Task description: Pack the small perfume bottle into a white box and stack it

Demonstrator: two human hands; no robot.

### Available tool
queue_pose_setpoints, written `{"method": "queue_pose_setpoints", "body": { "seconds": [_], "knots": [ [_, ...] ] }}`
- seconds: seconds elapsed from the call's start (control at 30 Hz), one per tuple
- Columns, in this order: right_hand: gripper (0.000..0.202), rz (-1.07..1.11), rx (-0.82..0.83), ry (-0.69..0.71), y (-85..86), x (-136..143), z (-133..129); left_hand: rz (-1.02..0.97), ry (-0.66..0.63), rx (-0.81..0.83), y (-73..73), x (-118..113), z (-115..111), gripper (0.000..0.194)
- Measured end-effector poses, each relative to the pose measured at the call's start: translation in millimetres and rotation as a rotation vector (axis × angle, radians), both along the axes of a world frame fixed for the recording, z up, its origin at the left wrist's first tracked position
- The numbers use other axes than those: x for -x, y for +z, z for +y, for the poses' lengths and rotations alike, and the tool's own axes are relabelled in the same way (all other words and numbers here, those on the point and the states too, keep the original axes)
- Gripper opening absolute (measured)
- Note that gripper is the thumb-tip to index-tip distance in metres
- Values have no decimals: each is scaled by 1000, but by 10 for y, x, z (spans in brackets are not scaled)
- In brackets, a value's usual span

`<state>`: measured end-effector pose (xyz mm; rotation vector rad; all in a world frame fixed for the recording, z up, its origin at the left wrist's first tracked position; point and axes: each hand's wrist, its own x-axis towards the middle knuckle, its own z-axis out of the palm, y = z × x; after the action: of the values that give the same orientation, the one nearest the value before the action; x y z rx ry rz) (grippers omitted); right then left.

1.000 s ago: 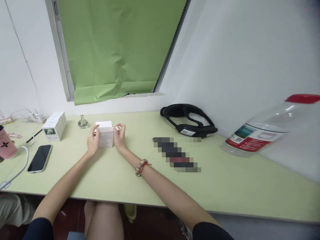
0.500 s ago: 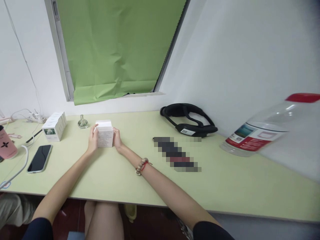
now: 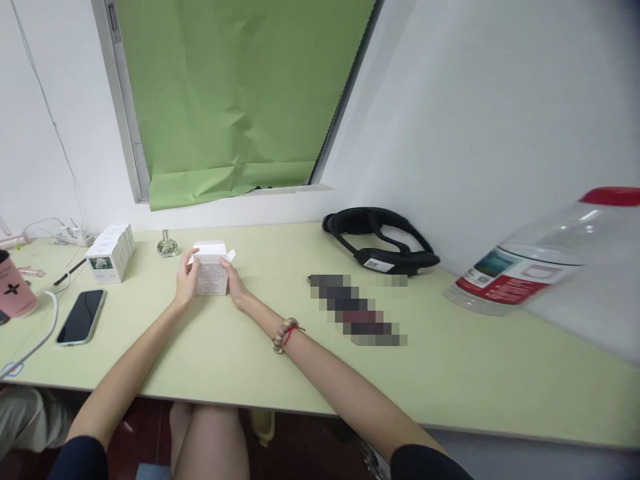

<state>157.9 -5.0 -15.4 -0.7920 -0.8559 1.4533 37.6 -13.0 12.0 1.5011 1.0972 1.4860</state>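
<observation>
White card box (image 3: 211, 275), both hands gripping

Pixelated object (image 3: 357, 309) at centre unreadable, clear bottle (image 3: 540, 260) cut by right edge, pink cup (image 3: 14, 288) cut at left, print on small white box (image 3: 211, 273) too small to read

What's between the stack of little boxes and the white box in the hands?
A small glass bottle stands between the stacked boxes and the held white box, in the head view.

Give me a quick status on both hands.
Left hand and right hand grip small white box on table. Flap open. Perfume bottle behind.
</observation>
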Motion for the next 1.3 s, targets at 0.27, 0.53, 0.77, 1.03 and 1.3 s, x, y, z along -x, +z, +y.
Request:
{"method": "queue_pose_setpoints", "body": {
  "seconds": [0.27,0.53,0.77,1.03,1.3],
  "knots": [
    [54,-31,69,26,44,-6,-6,58,22,31,46,-15,-59,29],
    [55,-73,-1,22,24,6,-14,93,104,60,52,6,-42,29],
    [65,-162,-41,-21,27,27,-63,376,197,-226,36,135,-18,32],
    [52,-310,-194,-2,-81,53,-10,784,256,-441,-38,367,58,46],
    [52,-890,-116,-215,-231,-80,127,1143,386,-102,-111,536,197,52]
  ]
}}
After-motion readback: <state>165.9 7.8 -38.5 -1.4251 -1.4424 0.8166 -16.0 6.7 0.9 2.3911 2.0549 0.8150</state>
